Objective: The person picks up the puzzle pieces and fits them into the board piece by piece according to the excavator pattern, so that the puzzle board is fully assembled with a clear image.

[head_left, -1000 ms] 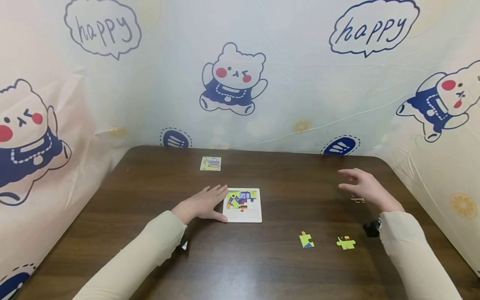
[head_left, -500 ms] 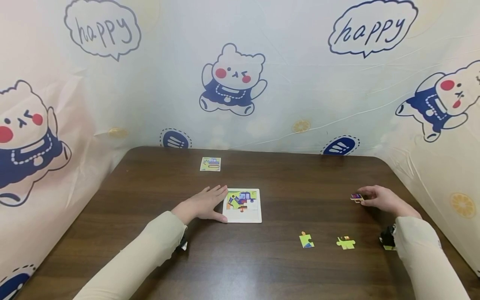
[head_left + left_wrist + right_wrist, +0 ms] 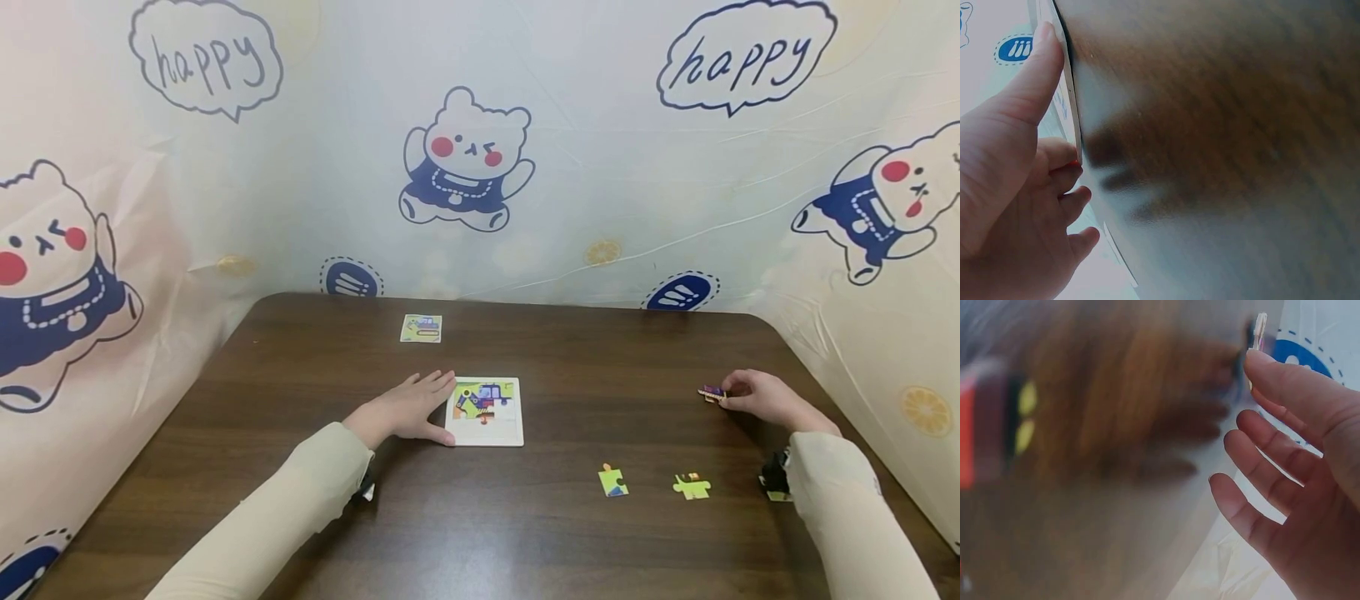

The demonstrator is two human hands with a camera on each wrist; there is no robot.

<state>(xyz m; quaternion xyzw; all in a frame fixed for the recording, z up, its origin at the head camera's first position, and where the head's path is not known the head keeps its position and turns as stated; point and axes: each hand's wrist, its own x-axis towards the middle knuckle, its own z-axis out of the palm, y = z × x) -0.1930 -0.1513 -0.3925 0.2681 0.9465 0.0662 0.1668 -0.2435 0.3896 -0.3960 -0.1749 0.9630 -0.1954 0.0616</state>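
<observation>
- Right hand: thumb and index finger pinched one jigsaw piece; in the right wrist view the other three fingers were bent slightly, with gaps between them.
- Dark purple jigsaw piece with yellow markings: sat at the right hand's fingertips, over the far right part of the table, tilted; whether it touched the tabletop could not be told.
- Left hand: fingers extended, thumb spread away from them, fingertips and thumb tip against the near-left side of the puzzle tray.
- White square puzzle tray: lay flat near the table's middle; fitted pieces of a vehicle picture filled its upper part, while the bottom strip and lower right showed bare white.
- Green jigsaw piece with orange knob and blue corner: lay loose, between tray and right arm.
- Green jigsaw piece with dark and orange marks: lay loose, nearer the right sleeve.
- Third green piece: mostly hidden beneath the black wrist device.
- Square picture card: lay beyond the tray.
- Brown wood-grain table: stood before a bear-printed curtain.
</observation>
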